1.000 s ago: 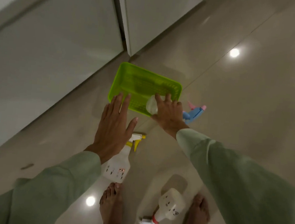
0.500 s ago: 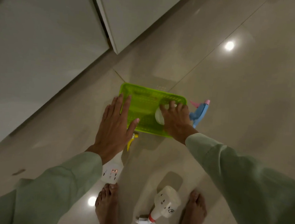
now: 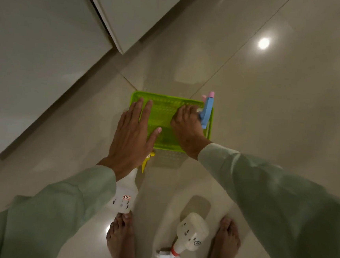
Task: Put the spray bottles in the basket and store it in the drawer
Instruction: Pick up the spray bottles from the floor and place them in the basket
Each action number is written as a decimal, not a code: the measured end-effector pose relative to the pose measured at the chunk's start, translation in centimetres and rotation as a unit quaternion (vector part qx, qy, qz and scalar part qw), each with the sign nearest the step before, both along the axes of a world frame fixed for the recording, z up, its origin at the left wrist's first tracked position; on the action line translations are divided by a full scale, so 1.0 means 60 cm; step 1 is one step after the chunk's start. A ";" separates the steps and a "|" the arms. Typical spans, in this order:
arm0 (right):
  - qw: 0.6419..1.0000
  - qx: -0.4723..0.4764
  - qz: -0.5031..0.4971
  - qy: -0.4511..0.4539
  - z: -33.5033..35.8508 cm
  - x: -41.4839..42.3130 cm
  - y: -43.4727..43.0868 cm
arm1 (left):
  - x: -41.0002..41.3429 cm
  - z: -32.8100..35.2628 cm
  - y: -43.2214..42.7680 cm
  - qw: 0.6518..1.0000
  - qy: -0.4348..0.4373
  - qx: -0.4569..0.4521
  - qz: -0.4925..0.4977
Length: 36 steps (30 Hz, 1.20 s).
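- Spray bottle with a blue trigger head (image 3: 206, 111) and a pink nozzle tip sits at the right end of the green basket (image 3: 168, 106), its head rising above the basket's right rim; its body is hidden behind the hand.
- Right hand (image 3: 186, 124) reaches into the basket, fingers curled around that bottle's body just beside the blue head.
- Green basket, a slotted plastic tray, rests on the glossy tiled floor (image 3: 268, 117) ahead of the person's bare feet (image 3: 121, 239).
- Left hand (image 3: 133, 134) hovers over the basket's left side, palm down, fingers straight and spread wide, thumb out to the right, gripping nothing.
- White spray bottle with a yellow trigger (image 3: 127, 195) lies on the floor under the left wrist, between the basket's near edge and the left foot; the yellow trigger points toward the basket.
- Second white spray bottle with a red collar (image 3: 190, 233) lies on the floor between the feet, nozzle toward the viewer.
- White cabinet fronts (image 3: 49, 36) stand at the upper left, well apart from the basket.
- Pale green sleeves (image 3: 282, 200) cover both arms.
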State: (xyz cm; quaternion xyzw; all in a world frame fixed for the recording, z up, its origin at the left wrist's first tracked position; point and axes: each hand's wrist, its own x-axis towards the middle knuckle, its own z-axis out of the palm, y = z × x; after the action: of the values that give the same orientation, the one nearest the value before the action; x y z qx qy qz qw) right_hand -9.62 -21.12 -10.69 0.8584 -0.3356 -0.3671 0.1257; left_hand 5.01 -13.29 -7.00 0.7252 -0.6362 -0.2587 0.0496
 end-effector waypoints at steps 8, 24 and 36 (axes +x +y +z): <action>0.977 0.037 0.015 -0.210 0.020 -0.015 0.026 | 0.005 0.023 -0.002 1.000 0.000 -0.004 0.003; 0.868 0.230 -0.248 -0.363 0.091 -0.190 0.314 | -0.025 0.085 0.153 0.999 0.006 0.038 -0.002; 0.901 0.328 -0.181 -0.221 0.064 -0.282 0.457 | -0.120 0.081 0.336 0.995 0.033 0.084 0.049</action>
State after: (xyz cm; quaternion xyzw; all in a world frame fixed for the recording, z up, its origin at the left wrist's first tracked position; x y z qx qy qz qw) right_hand -26.55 6.30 -6.87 0.8347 -0.3649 -0.2734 -0.3089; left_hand -2.22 6.90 -2.11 0.7478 -0.5744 -0.3324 0.0222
